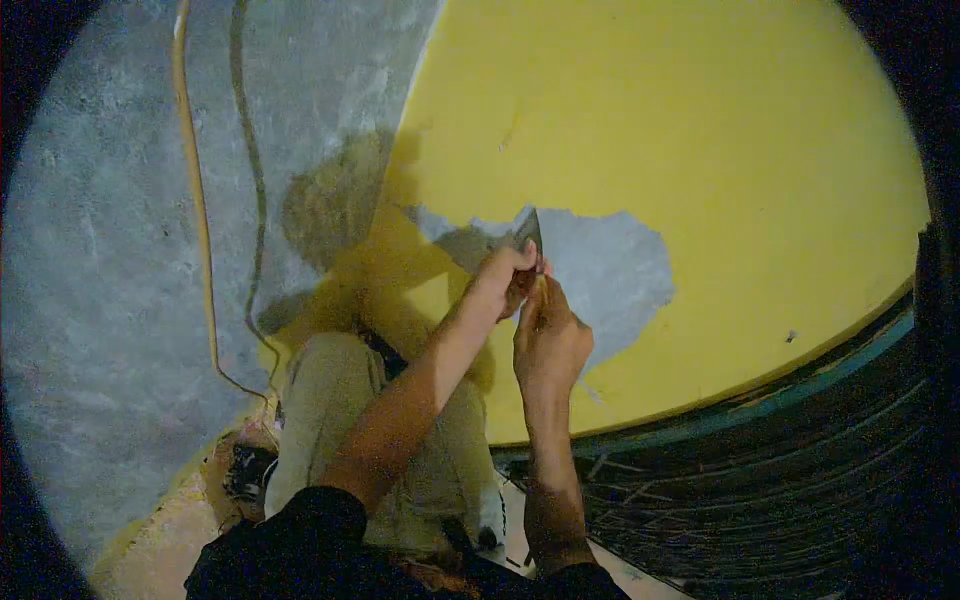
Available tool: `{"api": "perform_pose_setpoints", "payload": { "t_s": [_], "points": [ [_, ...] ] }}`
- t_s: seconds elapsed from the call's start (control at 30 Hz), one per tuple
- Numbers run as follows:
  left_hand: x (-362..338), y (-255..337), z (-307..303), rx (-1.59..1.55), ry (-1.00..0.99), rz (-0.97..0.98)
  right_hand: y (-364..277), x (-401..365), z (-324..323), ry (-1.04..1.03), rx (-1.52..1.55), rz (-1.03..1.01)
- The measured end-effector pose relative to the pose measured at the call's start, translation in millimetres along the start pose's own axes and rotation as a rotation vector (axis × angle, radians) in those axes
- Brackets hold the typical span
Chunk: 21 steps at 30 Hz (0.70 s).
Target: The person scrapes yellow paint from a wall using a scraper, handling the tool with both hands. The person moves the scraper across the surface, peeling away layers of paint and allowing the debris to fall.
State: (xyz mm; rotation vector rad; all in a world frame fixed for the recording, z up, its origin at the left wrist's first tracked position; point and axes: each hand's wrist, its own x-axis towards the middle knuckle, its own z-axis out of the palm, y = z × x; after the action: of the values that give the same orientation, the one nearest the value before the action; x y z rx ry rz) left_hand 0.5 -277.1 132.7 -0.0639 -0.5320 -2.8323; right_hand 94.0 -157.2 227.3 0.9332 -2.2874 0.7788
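A scraper with a pointed, dark metal blade (531,230) is between my two hands, its tip up over a bare grey patch (615,280) in the yellow painted surface (700,120). My right hand (553,340) is closed round the scraper's yellowish handle. Against the lower part of the blade, my left hand (503,278) is closed too, with its thumb lying along the metal. Its other fingers are partly hidden. The patch has a ragged paint edge, and shadows of my arms and head fall to its left.
An orange-brown cable (195,180) hangs down the grey surface (110,250) at the left, beside its shadow. My bent knees (335,400) are below my arms. At lower right, a dark ribbed thing (720,500) lies beyond a dark green edge (790,393).
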Motion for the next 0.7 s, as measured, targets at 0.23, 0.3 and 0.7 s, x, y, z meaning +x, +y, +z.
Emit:
{"api": "perform_pose_setpoints", "payload": {
  "t_s": [0.23,0.3,0.7],
  "points": [
    [-23.9,56.2,-7.8,0.165,0.011,0.208,3.2,25.9,61.1,-0.134,0.021,-0.043],
    [-24.3,74.5,-6.3,0.171,0.073,0.08,-17.8,22.6,54.0,-0.093,0.043,-0.013],
    [-16.6,17.9,-6.0,-0.064,0.121,-0.124,-15.1,-1.5,16.5,0.001,-0.015,0.034]
  ]
}}
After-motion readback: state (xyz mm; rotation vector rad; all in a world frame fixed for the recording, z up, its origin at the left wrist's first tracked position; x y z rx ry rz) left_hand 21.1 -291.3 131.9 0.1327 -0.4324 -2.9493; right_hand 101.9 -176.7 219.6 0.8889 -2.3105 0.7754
